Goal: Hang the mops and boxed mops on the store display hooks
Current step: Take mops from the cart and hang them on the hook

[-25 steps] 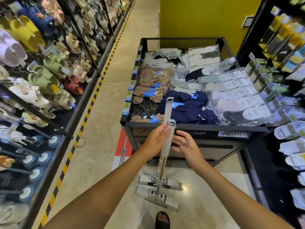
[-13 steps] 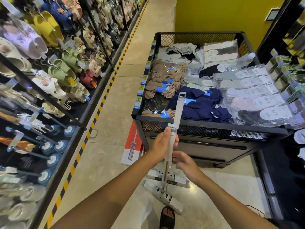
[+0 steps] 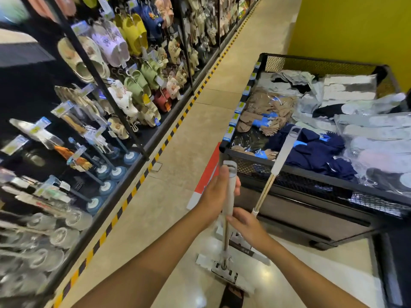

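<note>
**One mop drawn clear of its twin**

The left hand (image 3: 216, 194) grips the white handle of the near mop (image 3: 229, 204), fingers curled round it and thumb lying up its side. The right hand (image 3: 248, 226) closes round the thin shaft just below. Since half a second ago this mop has shifted left, away from the second mop (image 3: 281, 156), which now leans alone against the wire bin (image 3: 311, 176) on the right. The near mop's head rests on the floor (image 3: 189, 130). The view has swung left toward the display rack (image 3: 95, 74) of slippers (image 3: 135, 85) and plungers (image 3: 111, 172).
</note>
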{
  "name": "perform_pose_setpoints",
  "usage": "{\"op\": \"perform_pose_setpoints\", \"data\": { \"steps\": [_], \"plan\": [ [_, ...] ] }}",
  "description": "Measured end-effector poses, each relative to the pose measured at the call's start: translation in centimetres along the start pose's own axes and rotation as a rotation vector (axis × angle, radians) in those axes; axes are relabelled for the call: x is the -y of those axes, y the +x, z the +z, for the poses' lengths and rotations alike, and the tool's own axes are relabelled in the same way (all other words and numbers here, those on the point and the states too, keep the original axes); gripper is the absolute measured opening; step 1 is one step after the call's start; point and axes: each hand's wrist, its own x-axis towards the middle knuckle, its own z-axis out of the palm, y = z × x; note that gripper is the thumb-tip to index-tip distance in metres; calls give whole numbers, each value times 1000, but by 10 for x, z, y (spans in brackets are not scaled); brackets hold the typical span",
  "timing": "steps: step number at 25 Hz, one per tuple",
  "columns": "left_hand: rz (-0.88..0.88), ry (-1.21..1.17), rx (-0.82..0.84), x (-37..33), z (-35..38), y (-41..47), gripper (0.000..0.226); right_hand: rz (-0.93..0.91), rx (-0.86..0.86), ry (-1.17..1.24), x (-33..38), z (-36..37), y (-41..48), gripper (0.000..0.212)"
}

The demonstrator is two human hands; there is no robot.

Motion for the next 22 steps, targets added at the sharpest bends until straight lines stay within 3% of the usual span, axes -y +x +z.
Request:
{"op": "perform_pose_setpoints", "data": {
  "steps": [4,5,9,15,18,20,22],
  "plan": [
    [14,-55,-126,-8,-56,-54,75,-77,71,-8,18,64,-3,66],
    [27,-46,-164,-9,-72,-70,73,-84,94,-25,23,81,-5,68],
    [118,-110,-306,-10,-141,-138,67,-128,177,-133,61,159,-25,20],
    [334,-108,-494,-4,-263,-280,61,-320,352,-195,131,307,-69,23],
    [399,-82,-555,5,-309,-346,41,-408,461,-174,162,376,-93,37],
    [441,-30,-648,12,-342,-396,21,-428,529,-160,182,426,-112,38],
    [474,-10,-775,14,-372,-444,14,-438,617,-151,197,475,-129,37]
  ]
}}
